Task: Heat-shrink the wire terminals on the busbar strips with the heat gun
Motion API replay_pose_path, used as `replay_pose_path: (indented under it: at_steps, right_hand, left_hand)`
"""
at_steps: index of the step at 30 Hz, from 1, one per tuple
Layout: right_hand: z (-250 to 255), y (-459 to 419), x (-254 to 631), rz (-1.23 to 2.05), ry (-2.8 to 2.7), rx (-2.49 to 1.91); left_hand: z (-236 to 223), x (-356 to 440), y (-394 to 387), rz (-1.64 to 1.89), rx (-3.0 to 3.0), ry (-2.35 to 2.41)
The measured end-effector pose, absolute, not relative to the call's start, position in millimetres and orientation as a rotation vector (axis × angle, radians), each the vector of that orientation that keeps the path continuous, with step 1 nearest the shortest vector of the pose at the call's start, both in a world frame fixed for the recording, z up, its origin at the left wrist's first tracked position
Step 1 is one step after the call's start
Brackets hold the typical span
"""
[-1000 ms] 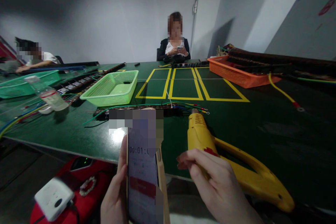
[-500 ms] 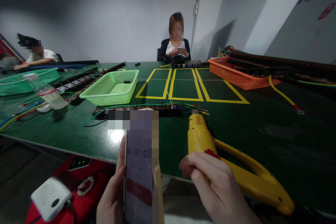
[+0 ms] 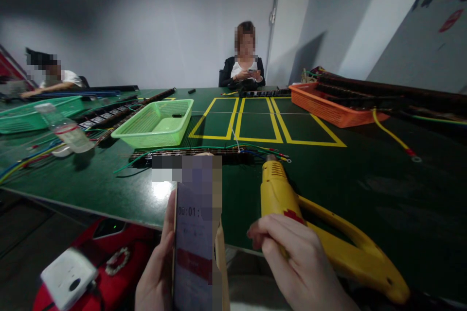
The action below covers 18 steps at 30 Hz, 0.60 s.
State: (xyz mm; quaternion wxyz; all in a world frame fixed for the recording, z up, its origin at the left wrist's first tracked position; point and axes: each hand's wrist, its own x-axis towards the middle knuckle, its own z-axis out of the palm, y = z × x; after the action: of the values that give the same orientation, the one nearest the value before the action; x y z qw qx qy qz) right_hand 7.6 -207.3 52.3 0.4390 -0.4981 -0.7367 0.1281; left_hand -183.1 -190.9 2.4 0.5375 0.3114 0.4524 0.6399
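My left hand (image 3: 155, 272) is closed around a phone (image 3: 193, 243), held upright with a timer on its screen; part of it is pixelated. My right hand (image 3: 292, 257) has its fingers curled in and overlaps the yellow heat gun (image 3: 279, 184) in view. Whether it touches the gun, or what its fingers hold, if anything, I cannot tell. The heat gun lies on the green table, nozzle pointing away from me. Just beyond the nozzle and the phone is a dark wire harness (image 3: 219, 155) with a green wire, a white tie and ring terminals at its right end.
A light green basket (image 3: 151, 131) stands beyond the harness, left of yellow taped outlines (image 3: 237, 121). A plastic bottle (image 3: 71, 131) and coloured wires are farther left. An orange basket (image 3: 324, 107) carries harnesses at right. Two people sit across. A white box (image 3: 69, 277) rests on something red.
The view has shifted very slightly. Both hands, the phone and the heat gun stay practically where they were.
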Motion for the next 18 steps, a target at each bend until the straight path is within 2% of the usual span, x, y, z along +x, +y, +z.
replay_pose_path:
  at_steps: [12,15,18]
  right_hand:
    - [50,-206,6,0.359,-1.835,-1.220]
    - [56,-209,10,0.445,-1.711,-1.179]
    - [70,-215,27,0.332,-1.534,-1.139]
  left_hand:
    - [11,-180,-190,1.496,0.712,1.056]
    - [14,-179,-190,1.482,0.637,1.042]
    - [11,-179,-189,1.489,0.621,1.013]
